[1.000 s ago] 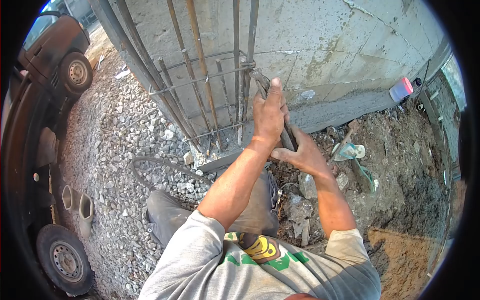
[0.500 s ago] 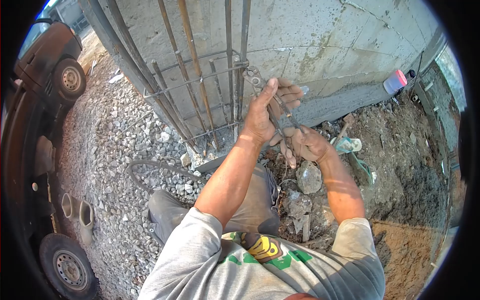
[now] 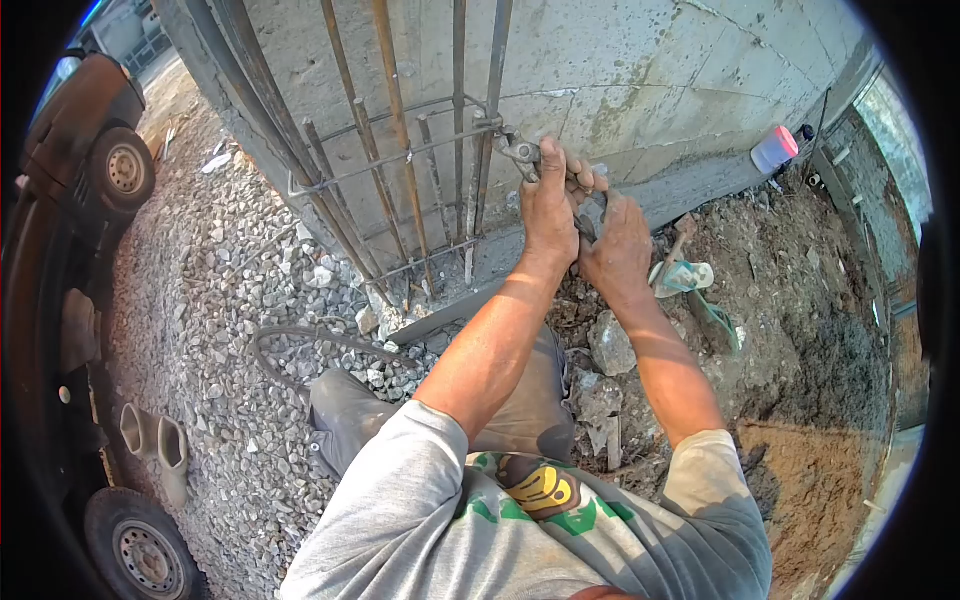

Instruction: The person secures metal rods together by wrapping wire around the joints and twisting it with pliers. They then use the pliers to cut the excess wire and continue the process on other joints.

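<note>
A metal cutting or gripping tool (image 3: pixel 519 150) has its head at the upper right corner of a wire tie (image 3: pixel 440 143) that runs around upright steel bars (image 3: pixel 395 95). My left hand (image 3: pixel 551 212) is closed round the tool's handles, thumb up along them. Just to its right, my right hand (image 3: pixel 615 240) is also closed on the handles, lower down. The fingers partly hide the handles. Behind the bars stands a grey concrete wall (image 3: pixel 640 100).
Gravel (image 3: pixel 235 330) with a hose (image 3: pixel 262 350) and boots (image 3: pixel 172 445) lies left, beside a vehicle (image 3: pixel 60 200). On the dirt at right are a sandal (image 3: pixel 690 277), a hammer-like tool (image 3: pixel 683 235) and stones (image 3: pixel 611 343). A pink-lidded container (image 3: pixel 774 150) stands by the wall.
Half a second ago my fingers were spread and the handles were visible; now both hands have closed round them. My right hand has moved up, nearer my left.
</note>
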The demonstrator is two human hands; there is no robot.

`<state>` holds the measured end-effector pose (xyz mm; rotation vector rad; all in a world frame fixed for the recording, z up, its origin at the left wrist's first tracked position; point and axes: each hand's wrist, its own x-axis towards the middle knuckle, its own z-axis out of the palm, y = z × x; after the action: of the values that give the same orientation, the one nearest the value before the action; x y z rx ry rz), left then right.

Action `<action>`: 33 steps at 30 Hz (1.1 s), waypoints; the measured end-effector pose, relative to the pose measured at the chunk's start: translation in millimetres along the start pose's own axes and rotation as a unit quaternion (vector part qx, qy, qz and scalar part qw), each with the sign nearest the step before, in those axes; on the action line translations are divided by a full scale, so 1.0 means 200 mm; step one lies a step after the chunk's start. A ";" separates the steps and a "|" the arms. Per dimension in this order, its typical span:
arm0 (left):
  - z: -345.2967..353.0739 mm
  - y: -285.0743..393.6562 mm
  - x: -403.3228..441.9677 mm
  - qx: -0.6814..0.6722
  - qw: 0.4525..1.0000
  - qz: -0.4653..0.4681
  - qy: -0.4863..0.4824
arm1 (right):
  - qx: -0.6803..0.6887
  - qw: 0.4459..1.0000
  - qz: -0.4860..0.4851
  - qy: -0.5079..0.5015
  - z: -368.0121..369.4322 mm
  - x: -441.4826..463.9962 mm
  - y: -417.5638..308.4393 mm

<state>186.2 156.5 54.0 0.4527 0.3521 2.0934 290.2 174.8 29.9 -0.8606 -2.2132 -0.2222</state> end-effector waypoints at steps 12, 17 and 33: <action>-0.04 0.03 -0.02 0.204 0.979 0.006 0.028 | 0.095 0.988 0.121 -0.010 0.03 -0.05 -0.15; 0.10 -0.01 -0.07 0.157 0.985 -0.014 0.068 | -0.063 0.990 0.122 -0.018 -0.24 -0.01 -0.05; -0.01 0.05 -0.03 -0.029 0.989 -0.106 -0.097 | 0.343 0.713 0.263 -0.551 -0.36 0.26 0.14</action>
<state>181.3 146.6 54.8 0.5543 0.2140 1.8317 324.4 194.7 115.5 -1.2766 -2.5086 1.7033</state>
